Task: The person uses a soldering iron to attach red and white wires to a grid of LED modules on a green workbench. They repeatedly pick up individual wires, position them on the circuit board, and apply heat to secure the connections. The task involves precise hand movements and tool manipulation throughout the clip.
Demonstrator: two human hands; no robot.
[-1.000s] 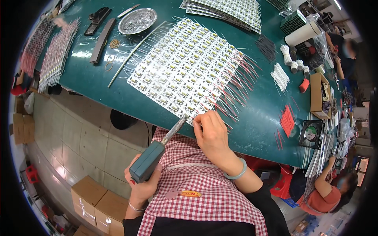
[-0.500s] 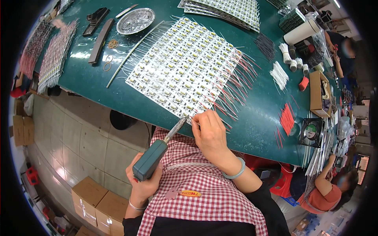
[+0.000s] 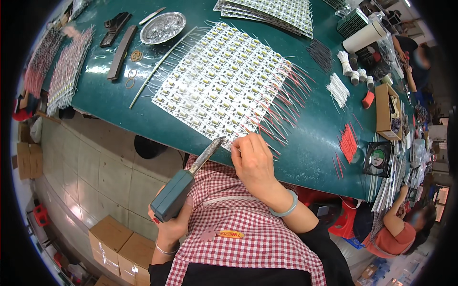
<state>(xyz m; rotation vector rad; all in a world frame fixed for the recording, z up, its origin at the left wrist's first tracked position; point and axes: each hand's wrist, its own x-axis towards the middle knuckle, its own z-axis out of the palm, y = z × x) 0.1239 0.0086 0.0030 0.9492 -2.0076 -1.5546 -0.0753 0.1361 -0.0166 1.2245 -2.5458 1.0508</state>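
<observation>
My left hand (image 3: 176, 224) grips a dark green soldering gun (image 3: 173, 194) with a long metal barrel. Its tip reaches the near edge of a white circuit board panel (image 3: 210, 81), which bears rows of small yellow-green parts. Close beside the tip, my right hand (image 3: 255, 162) has thumb and fingers pinched together at the panel's near corner. What lies in that pinch is too small to make out. Red and white wires (image 3: 286, 105) stick out along the panel's right side, and thin pale wires line its left side.
Loose red wires (image 3: 348, 144), white wires (image 3: 338, 90) and black wires (image 3: 319, 56) lie on the green table (image 3: 119, 109) to the right. A metal dish (image 3: 163, 28) stands at the back left, stacked panels (image 3: 272, 16) at the back. A small fan (image 3: 378, 158) sits far right, near other people.
The soldering gun and my left hand have shifted left and slightly down, and the tip has moved a little left along the panel edge. My right hand has barely moved.
</observation>
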